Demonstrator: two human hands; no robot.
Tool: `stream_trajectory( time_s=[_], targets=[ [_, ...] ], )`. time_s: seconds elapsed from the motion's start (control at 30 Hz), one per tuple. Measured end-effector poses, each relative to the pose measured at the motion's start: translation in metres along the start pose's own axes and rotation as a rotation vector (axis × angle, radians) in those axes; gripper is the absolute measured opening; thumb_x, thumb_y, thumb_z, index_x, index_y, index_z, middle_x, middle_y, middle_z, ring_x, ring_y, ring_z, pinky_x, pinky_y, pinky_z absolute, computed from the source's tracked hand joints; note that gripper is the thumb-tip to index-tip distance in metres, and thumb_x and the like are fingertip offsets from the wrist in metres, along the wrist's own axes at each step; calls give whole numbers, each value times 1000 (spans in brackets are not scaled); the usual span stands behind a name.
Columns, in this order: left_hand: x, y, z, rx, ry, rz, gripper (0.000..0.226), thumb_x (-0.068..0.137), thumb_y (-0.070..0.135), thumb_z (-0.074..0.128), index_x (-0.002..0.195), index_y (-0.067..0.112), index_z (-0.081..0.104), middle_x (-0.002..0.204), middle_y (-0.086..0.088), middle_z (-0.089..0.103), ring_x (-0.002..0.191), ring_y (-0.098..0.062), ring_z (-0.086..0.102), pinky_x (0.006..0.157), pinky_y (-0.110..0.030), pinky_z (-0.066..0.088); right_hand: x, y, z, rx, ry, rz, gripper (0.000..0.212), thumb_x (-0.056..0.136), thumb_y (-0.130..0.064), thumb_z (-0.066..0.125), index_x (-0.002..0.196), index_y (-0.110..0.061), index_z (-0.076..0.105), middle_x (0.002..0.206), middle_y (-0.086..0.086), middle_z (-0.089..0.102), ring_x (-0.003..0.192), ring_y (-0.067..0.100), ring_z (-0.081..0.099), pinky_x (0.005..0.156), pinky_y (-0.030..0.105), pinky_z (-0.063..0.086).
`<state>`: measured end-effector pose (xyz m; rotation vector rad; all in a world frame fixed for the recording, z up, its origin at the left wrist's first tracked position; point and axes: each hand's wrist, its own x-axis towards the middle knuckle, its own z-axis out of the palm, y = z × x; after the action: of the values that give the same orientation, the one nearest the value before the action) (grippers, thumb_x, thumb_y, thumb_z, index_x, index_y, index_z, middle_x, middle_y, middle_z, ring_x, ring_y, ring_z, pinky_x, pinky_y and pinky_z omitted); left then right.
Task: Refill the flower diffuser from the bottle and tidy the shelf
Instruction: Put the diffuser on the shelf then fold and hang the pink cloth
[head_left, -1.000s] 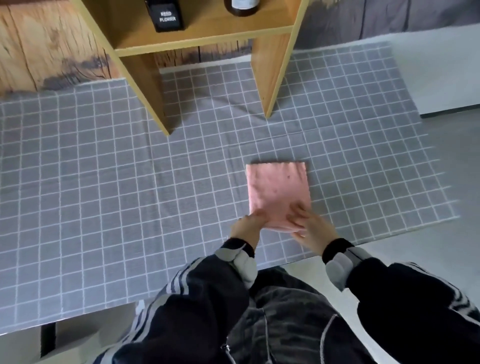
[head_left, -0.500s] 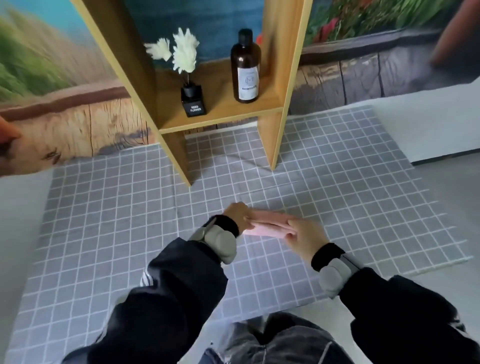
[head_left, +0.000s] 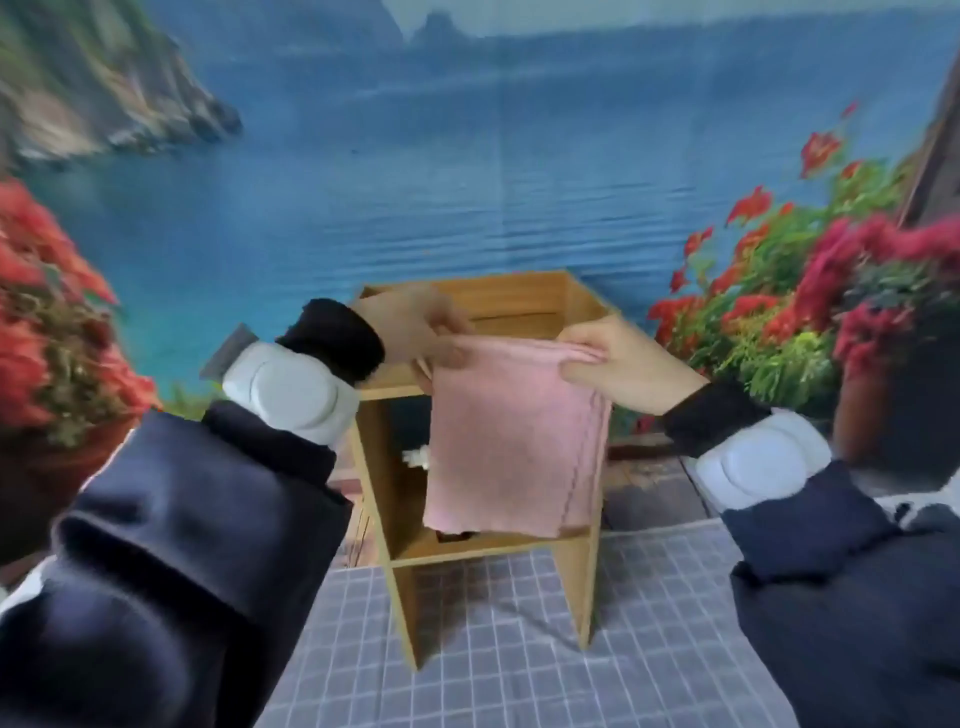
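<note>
Both hands, left hand and right hand, pinch a pink cloth hanging before the wooden shelf.

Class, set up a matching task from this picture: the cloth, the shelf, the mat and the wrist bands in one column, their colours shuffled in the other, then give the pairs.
Things:
1. cloth
2. shelf
3. mat
4. wrist bands

Colours:
A. grey with white grid
B. white
C. pink
D. light wood

Pairs: 1-C, 2-D, 3-A, 4-B
</note>
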<state>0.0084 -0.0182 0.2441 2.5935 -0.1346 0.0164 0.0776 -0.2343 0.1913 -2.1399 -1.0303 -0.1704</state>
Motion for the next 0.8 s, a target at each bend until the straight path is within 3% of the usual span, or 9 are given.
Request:
stream_trajectory(
  time_s=[0.13, 0.2, 0.23, 0.3, 0.37, 0.43, 0.5, 0.63, 0.8],
  targets=[
    [31, 27, -46, -25, 559, 39, 21, 73, -1, 59, 85, 12, 70, 82, -15, 65, 74, -33, 66, 74, -47, 58, 65, -28, -37, -143, 283, -26, 27, 77, -7, 56, 53, -15, 46, 52, 2, 43, 58, 21, 43, 54, 31, 28],
    [40, 38, -53, 42, 791, 155, 28, 69, -5, 55, 85, 11, 71, 88, -18, 71, 83, -34, 65, 77, -39, 55, 79, -31, -47, -293, 543, -72, 12, 78, -12, 50, 70, -14, 59, 69, 10, 60, 71, 31, 55, 59, 35, 40],
    [41, 39, -47, 57, 848, 227, 30, 68, -6, 53, 86, 11, 71, 89, -16, 72, 85, -32, 65, 77, -36, 54, 73, -29, -46, -388, 640, -121, 16, 77, -11, 47, 82, -13, 62, 81, 13, 65, 77, 34, 58, 63, 37, 45],
    [44, 24, -27, 76, 840, 291, 29, 71, -6, 54, 87, 12, 71, 89, -13, 74, 86, -28, 66, 79, -34, 52, 57, -14, -37, -474, 670, -263, 23, 76, -4, 49, 93, -9, 63, 91, 14, 68, 82, 34, 62, 69, 40, 49],
    [44, -3, 5, 135, 723, 242, 24, 76, -1, 58, 90, 13, 71, 92, -12, 74, 90, -28, 67, 83, -35, 50, 40, 9, -17, -684, 472, -260, 24, 79, 0, 49, 97, -9, 63, 94, 13, 70, 93, 34, 63, 88, 44, 47],
    [41, -26, 40, 244, 544, 162, 23, 79, 4, 58, 96, 14, 70, 100, -13, 73, 96, -31, 65, 86, -37, 49, 29, 26, 6, -894, 158, -147, 32, 81, 4, 45, 102, -12, 61, 99, 12, 70, 110, 31, 58, 116, 41, 17],
    [36, -39, 71, 258, 471, 125, 25, 84, 6, 54, 102, 16, 68, 106, -12, 71, 99, -32, 63, 88, -39, 49, 21, 35, 25, -984, 15, -119, 39, 76, 10, 42, 104, -13, 57, 97, 10, 70, 112, 30, 57, 118, 36, 0],
    [29, -44, 91, 150, 589, 138, 27, 86, 5, 51, 107, 15, 66, 109, -8, 70, 102, -29, 63, 88, -36, 49, 15, 36, 37, -990, 38, -53, 44, 79, 9, 39, 116, -12, 51, 109, 9, 66, 128, 33, 42, 118, 37, 2],
    [32, -39, 93, 128, 571, 122, 27, 86, 7, 52, 108, 15, 66, 109, -10, 71, 101, -31, 63, 88, -39, 50, 25, 36, 39, -941, -42, 17, 43, 79, 8, 40, 118, -8, 48, 116, 11, 61, 120, 33, 49, 117, 36, 9]
  ],
)
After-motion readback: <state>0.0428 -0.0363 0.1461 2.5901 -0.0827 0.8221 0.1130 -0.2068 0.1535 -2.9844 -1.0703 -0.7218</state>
